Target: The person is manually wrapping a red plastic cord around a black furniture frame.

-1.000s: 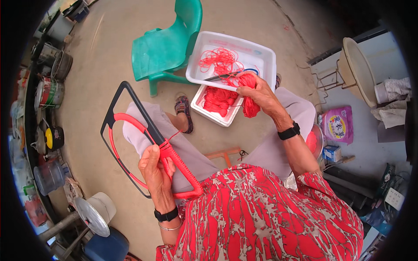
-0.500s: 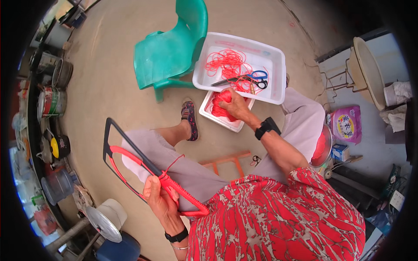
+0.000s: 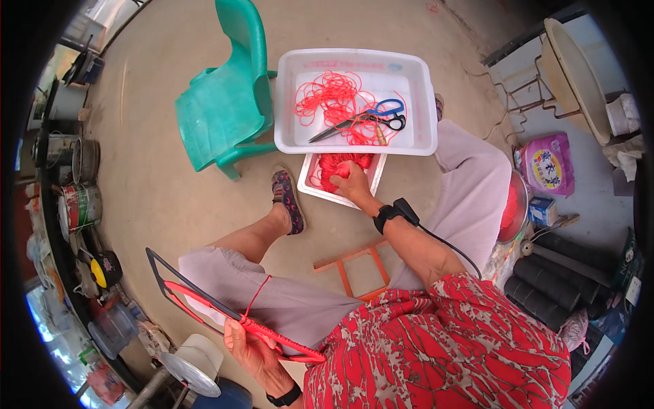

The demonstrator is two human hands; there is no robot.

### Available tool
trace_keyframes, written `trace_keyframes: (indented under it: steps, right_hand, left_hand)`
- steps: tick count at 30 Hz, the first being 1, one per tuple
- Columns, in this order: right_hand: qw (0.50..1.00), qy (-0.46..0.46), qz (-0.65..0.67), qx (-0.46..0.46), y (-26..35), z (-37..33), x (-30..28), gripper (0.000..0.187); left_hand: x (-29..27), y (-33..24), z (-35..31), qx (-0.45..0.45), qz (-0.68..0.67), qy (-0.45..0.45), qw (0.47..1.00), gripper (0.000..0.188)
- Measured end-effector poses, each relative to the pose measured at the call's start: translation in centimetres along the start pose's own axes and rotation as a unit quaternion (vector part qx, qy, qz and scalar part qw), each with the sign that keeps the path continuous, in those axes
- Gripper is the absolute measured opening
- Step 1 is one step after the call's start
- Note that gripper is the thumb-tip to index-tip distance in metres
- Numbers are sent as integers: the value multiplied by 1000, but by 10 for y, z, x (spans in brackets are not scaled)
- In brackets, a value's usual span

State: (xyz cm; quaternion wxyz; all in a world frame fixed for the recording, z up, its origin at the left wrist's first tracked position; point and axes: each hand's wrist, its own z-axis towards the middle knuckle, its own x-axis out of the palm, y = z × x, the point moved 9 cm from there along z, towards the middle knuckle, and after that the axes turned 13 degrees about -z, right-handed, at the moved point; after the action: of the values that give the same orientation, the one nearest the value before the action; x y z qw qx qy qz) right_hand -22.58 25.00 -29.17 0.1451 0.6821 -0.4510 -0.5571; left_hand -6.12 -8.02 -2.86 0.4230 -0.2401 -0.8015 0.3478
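My left hand (image 3: 248, 349) is closed around a black frame (image 3: 203, 291) with red cord wound tightly along part of it. The frame lies slanted over my left thigh, and a loose red strand (image 3: 257, 294) stands up from the winding. My right hand (image 3: 355, 187) reaches into a small white box (image 3: 376, 178), its fingers curled on a bundle of red cord (image 3: 334, 163). Behind that, a larger white tray (image 3: 286, 109) overlaps the box. Tangled red cord (image 3: 327, 94), blue-and-black-handled scissors (image 3: 354, 123) and a small wooden-handled tool (image 3: 379, 135) lie inside it.
A green plastic chair (image 3: 219, 119) touches the tray's left side. An orange-brown wooden frame (image 3: 371, 253) rests on the floor between my legs. By my right knee are a metal bowl (image 3: 523, 211) and a purple bag (image 3: 547, 165). Pots and a lidded white bucket (image 3: 197, 358) line the left.
My right hand has lowered the red cord bundle into the small box; before, it was lifted above the box. The left hand still holds the frame, now flatter. The whole view has shifted.
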Motion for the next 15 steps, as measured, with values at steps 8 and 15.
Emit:
trace_keyframes:
  steps: [8,15]
  right_hand:
    - [763,43,574,292,-66,19,32,24]
    - [988,135,-81,-7,-93,31,63,15]
  left_hand:
    - [8,-7,-11,-12,-8,1,1000,15]
    - [23,-6,-12,-16,-14,-4,1000,19]
